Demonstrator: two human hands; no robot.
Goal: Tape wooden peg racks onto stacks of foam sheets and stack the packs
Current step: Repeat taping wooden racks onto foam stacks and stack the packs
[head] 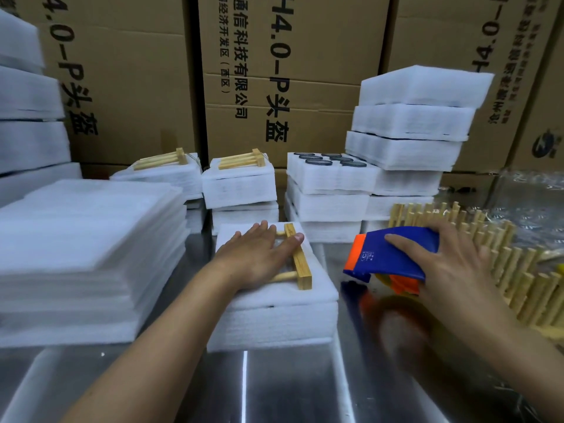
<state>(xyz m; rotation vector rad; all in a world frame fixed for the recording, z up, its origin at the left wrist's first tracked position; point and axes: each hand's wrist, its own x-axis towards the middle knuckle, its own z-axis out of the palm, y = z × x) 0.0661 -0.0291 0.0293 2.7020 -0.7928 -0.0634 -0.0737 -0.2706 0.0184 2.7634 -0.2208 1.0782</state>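
Nearest to me the steel table (244, 389) shows a bare shiny band in front of the work. On it stands a small stack of foam sheets (271, 325), its front edge square to the person. A wooden peg rack (302, 267) lies on top, its bar near the right edge of the stack. The left hand (256, 257) presses flat on the pegs with straight fingers and grips nothing. A narrow strip of steel separates this stack from the right hand (457, 270), whose fingers are curled around a blue and orange tape dispenser (393, 254), held just above the table. A wide pile of large foam sheets (85, 239) crowds the left side, and a row of loose peg racks (518, 270) lines the right. Behind stand two finished packs (241, 181) with racks on top, then taller foam stacks (412, 123), and cardboard boxes (146, 71) close the back
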